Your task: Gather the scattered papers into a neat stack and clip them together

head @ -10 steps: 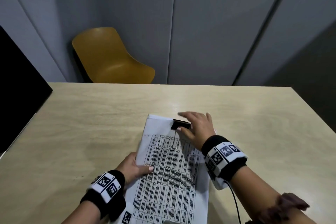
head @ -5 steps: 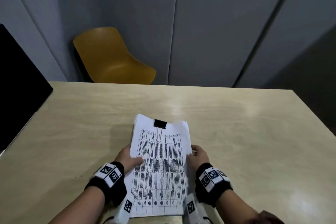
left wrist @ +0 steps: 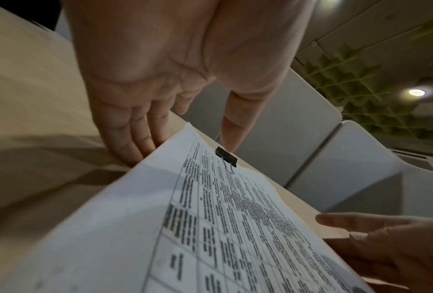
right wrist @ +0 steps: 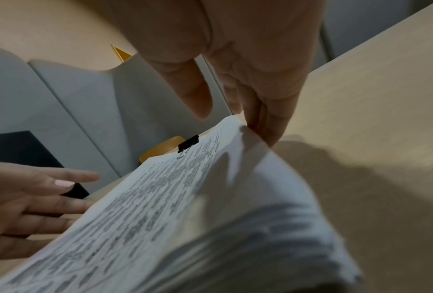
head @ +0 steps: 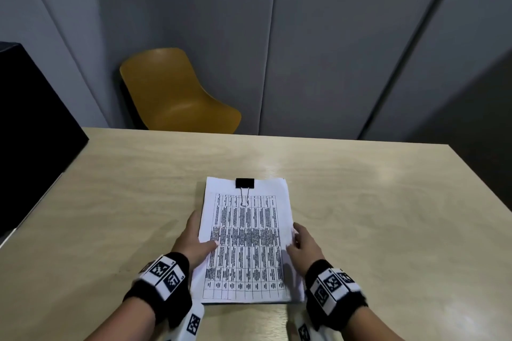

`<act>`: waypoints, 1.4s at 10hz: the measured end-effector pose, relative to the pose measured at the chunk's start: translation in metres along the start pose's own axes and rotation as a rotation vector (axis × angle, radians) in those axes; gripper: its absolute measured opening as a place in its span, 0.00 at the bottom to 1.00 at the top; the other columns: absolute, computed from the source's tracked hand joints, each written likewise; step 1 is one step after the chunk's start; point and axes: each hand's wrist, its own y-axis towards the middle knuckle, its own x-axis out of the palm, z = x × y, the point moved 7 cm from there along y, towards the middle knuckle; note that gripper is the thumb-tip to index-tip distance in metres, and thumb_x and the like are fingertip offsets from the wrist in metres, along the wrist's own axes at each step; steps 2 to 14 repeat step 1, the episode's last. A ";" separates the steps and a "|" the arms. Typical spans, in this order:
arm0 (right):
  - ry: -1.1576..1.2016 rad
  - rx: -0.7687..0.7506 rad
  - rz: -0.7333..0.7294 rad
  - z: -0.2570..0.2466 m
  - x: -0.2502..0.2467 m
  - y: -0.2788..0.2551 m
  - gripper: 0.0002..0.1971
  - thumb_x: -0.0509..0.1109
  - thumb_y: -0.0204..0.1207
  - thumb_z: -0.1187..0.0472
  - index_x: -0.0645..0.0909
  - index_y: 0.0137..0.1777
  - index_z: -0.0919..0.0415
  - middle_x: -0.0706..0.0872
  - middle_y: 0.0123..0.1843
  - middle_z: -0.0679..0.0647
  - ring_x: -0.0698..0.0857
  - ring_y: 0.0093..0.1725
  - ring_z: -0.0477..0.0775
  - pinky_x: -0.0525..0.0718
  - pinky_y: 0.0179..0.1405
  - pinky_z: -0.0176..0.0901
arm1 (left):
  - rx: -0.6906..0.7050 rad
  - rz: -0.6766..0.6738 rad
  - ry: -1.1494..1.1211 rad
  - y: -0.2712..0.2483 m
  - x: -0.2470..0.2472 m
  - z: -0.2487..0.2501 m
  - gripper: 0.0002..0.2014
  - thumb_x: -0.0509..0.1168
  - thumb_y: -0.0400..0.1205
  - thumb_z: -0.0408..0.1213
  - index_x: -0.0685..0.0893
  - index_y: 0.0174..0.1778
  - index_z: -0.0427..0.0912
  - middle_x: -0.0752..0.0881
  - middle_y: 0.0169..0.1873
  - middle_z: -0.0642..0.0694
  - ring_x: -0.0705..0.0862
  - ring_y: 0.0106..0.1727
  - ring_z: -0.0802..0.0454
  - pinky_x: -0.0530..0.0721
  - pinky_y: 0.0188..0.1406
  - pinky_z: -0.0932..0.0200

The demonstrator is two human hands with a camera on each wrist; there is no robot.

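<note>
- The paper stack (head: 245,241) lies flat on the table (head: 388,216), between the two hands, its black binder clip (head: 245,183) on the far edge, well beyond the fingertips.
- The left hand (head: 194,241) lies at the stack's left edge, fingers straight and relaxed alongside it, thumb resting on the top sheet.
- The right hand (head: 303,243) lies at the right edge, fingers straight against the sheets' side, thumb apart above the paper; it grips nothing.
</note>
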 end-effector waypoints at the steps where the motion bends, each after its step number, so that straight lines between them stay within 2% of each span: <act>1: 0.044 -0.016 0.019 0.010 -0.004 0.002 0.30 0.63 0.74 0.69 0.63 0.76 0.55 0.81 0.68 0.60 0.82 0.64 0.60 0.77 0.67 0.51 | 0.021 -0.021 -0.058 -0.007 -0.005 0.008 0.43 0.65 0.77 0.22 0.48 0.82 0.49 0.68 0.78 0.39 0.74 0.73 0.43 0.72 0.66 0.54; 14: 0.044 -0.016 0.019 0.010 -0.004 0.002 0.30 0.63 0.74 0.69 0.63 0.76 0.55 0.81 0.68 0.60 0.82 0.64 0.60 0.77 0.67 0.51 | 0.021 -0.021 -0.058 -0.007 -0.005 0.008 0.43 0.65 0.77 0.22 0.48 0.82 0.49 0.68 0.78 0.39 0.74 0.73 0.43 0.72 0.66 0.54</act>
